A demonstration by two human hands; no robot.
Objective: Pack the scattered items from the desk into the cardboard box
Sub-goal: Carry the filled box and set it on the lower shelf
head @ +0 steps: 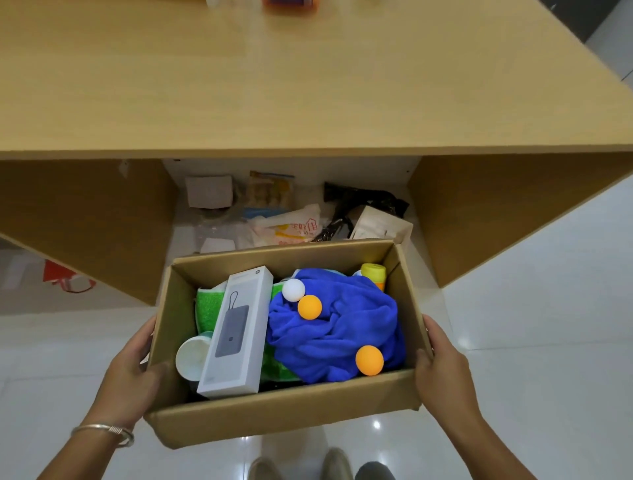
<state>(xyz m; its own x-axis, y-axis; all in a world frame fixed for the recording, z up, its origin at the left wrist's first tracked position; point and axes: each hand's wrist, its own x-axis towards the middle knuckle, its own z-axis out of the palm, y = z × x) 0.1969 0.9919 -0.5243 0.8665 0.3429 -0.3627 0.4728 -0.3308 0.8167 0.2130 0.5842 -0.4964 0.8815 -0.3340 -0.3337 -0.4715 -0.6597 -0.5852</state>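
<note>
Your left hand point(132, 363) and right hand point(442, 359) clasp the loaded cardboard box point(284, 411) off the surface point(274, 85), whose far-edge items point(291, 3) remain unpacked.

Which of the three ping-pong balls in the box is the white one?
The white ball, farthest from the person, beside the power bank box. The other two are orange, lying on the blue towel.

My blue towel point(334, 329) covers most of the box's point(284, 416) right half, so I can't tell what lies beneath it; only the yellow bottle's point(374, 272) top pokes out. The green cloth point(209, 308) is largely hidden under the white carton point(236, 334). My fingers vanish behind the box's side walls. At the picture's top edge, an orange thing point(289, 4) on the desk point(239, 85) is cut off and blurred.
</note>
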